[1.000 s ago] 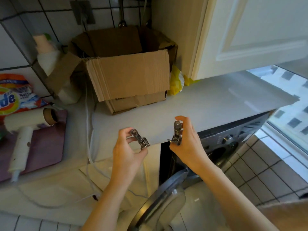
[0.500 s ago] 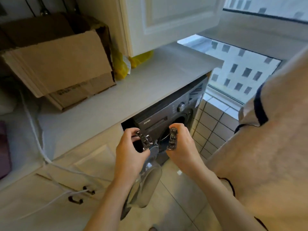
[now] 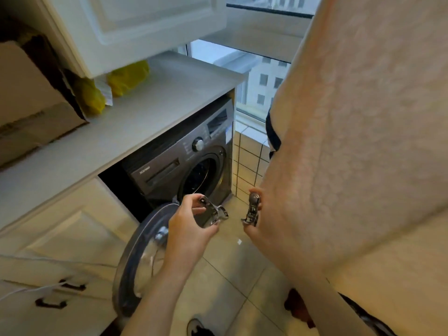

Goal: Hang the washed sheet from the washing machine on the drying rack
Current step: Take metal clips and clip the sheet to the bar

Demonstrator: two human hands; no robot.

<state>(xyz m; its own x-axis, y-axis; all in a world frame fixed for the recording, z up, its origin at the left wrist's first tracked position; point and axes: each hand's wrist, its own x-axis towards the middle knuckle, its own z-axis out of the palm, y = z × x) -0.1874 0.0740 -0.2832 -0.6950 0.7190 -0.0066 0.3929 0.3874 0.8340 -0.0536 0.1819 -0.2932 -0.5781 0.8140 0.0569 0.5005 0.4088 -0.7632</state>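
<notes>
Indoors, before the washing machine [image 3: 169, 170], whose round door [image 3: 138, 258] is swung open over the tiled floor [image 3: 232, 275], two clips are held up. One metal clip [image 3: 213, 212] is pinched in the curled fingers of the left hand [image 3: 191, 229]. The second clip [image 3: 252, 210] is gripped upright by thumb and fingers of the right hand [image 3: 251, 232], largely hidden behind the sheet [image 3: 363, 141]. The beige, textured sheet is seen hanging down the right of the view. A cardboard box [image 3: 29, 105] and yellow bags [image 3: 128, 76] are set on the table [image 3: 121, 132] above the machine.
</notes>
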